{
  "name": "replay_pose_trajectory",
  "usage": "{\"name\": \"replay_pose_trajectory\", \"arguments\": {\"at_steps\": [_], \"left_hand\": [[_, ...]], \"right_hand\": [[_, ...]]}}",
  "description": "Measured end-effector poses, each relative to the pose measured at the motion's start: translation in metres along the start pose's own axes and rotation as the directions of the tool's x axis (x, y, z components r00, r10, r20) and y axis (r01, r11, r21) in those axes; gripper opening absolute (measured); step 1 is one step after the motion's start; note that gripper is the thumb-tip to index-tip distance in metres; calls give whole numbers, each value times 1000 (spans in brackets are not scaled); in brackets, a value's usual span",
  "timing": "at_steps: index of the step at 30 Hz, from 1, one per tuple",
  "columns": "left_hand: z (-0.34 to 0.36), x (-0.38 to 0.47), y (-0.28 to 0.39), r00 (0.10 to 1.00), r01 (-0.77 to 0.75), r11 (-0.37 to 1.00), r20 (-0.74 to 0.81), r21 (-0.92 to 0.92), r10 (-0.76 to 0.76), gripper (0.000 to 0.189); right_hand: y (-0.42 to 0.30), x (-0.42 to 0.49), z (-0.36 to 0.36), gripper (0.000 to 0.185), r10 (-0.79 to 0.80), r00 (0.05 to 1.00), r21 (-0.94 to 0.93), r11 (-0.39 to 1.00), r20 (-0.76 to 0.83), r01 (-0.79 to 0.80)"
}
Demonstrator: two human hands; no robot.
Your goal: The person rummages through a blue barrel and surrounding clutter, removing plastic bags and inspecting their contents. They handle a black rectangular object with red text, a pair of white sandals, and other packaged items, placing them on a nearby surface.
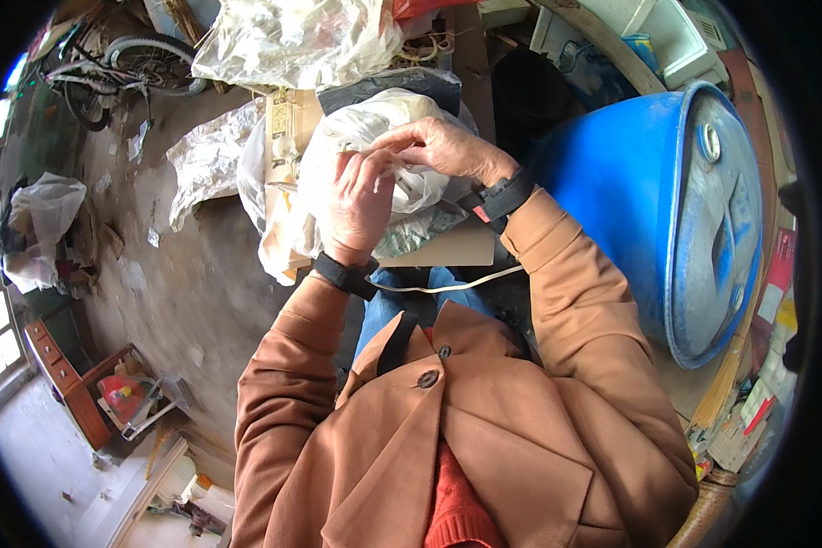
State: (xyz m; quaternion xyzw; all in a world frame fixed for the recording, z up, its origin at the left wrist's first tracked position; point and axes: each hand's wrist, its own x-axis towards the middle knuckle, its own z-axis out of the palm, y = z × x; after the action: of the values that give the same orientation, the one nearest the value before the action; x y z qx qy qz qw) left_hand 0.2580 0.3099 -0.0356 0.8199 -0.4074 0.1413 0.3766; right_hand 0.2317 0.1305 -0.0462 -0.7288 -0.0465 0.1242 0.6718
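A full, crumpled white plastic bag sits in front of me on a flattened sheet of cardboard. My left hand grips the bag's near left side with its fingers curled into the film. From the right, my right hand reaches over the top and pinches the plastic close to the left fingertips. What the bag contains is mostly hidden; pale shapes show faintly under the film. Behind it lies a piece of black plastic. Dark straps wrap both wrists.
A large blue plastic drum stands close by my right arm. Clear plastic sheeting is heaped at the far end, with more crumpled film hanging at the left. A pale cable crosses before my knees. A bicycle stands far left.
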Motion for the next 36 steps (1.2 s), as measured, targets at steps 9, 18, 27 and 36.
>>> {"name": "replay_pose_trajectory", "arguments": {"at_steps": [9, 18, 27, 36], "left_hand": [[-1, -8, -10, 993, 11, 997, -120, 73, -2, 21], [-3, -70, -22, 915, 381, 924, -129, -34, -382, 14], [7, -110, -51, 628, 763, 605, 44, -227, -777, 19], [9, -113, -68, 567, 795, 474, 185, -379, -803, 13]], "right_hand": [[-9, 1, 17, 17, -60, 942, -176, 984, -331, 1], [34, 6, -9, 12, -528, 772, -880, 468, -353, -83], [75, 11, -25, 12, -459, 784, -867, 460, -419, -194], [80, 4, -28, 8, -362, 852, -898, 367, -378, -243]]}}
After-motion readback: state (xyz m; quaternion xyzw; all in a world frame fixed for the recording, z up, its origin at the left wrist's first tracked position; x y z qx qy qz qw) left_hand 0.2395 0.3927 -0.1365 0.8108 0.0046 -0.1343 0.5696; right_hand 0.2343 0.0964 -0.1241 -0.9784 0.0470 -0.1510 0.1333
